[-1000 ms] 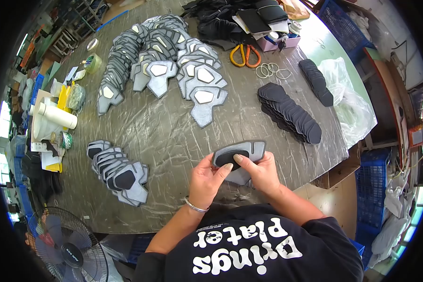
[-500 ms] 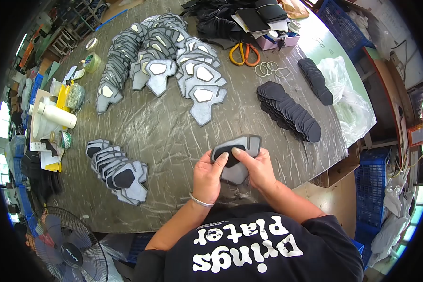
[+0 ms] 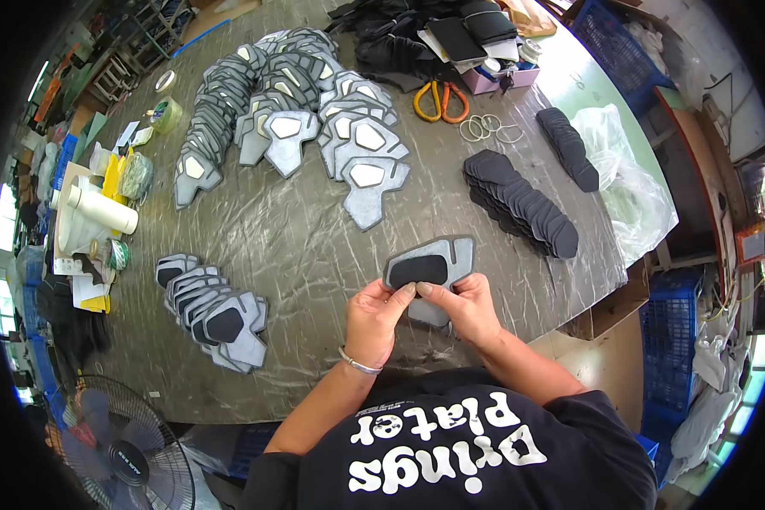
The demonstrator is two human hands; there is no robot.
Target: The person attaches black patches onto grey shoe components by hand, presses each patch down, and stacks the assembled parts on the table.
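Both hands grip one grey shaped pad point(image 3: 457, 252) above the near part of the table. A black patch point(image 3: 418, 270) lies in the recess on its face. My left hand point(image 3: 372, 319) is closed on the pad's left edge, and my right hand point(image 3: 467, 308) is closed on its right side. The two thumbs meet and press at the lower edge of the black patch; the other fingers are mostly hidden behind the pad. To the left lies a fanned row of grey pads with black patches point(image 3: 221, 319).
Rows of grey pads with pale centres point(image 3: 291, 136) cover the far left of the table point(image 3: 314, 255). Stacked black pieces point(image 3: 523, 204) lie at right, near orange-handled scissors point(image 3: 440, 100) and rubber bands point(image 3: 489, 127). A fan point(image 3: 127, 459) stands at lower left; a white bottle point(image 3: 102, 208) lies at the left edge.
My thumbs have slid down from the middle of the black patch to its lower edge and come together. More of the patch now shows; the pad is still held in both hands.
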